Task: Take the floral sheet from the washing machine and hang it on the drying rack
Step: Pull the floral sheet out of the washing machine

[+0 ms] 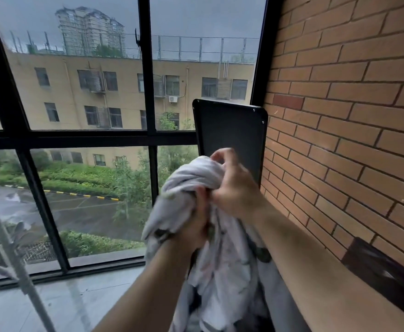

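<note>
Now, left grip (197, 221) and right grip (234, 188) both clench the bunched floral sheet (222, 264) at centre frame; loosen either and I reckon the hanging bulk slips.

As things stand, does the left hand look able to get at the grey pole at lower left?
Probably not yet. The left hand grips the bunched floral sheet along with the right hand, so it is occupied. Nothing visible stands between it and the grey pole, though.
</note>
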A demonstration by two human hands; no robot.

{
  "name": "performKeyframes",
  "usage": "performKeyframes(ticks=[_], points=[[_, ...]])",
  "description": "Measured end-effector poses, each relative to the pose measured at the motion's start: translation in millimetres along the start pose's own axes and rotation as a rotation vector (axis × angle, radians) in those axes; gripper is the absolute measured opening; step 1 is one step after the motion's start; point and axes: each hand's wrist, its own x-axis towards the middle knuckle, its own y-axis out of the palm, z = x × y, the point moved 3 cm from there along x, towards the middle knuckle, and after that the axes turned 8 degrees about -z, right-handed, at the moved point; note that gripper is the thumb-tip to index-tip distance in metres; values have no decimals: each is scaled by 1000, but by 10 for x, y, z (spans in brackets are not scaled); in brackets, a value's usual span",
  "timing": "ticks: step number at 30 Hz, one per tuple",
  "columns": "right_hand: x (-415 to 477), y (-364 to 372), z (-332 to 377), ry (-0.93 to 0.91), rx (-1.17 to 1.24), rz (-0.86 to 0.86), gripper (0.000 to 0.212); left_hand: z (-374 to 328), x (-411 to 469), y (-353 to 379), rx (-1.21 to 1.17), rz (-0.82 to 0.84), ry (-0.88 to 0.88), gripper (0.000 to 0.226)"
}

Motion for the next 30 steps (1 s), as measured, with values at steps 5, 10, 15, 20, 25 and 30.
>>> performKeyframes(ticks=[5,10,15,20,25,30], points=[[-424,173,-361,120,230,289,126,-264,222,-176,-587,43,-201,78],[-911,742,-850,246,201,214,129,-311,338,-261,-474,-103,-67,78],[-432,395,-780,273,69,-107,23,-372,431,-365,-517,-46,-215,99],[105,18,-134,-30,67,-315,33,143,304,-299,-442,-36,-365,65],[-19,170,-191,114,262,293,111,-91,205,-162,-359,42,-220,82],[-637,552,-620,244,165,296,153,-120,242,-329,-538,29,-158,71]])
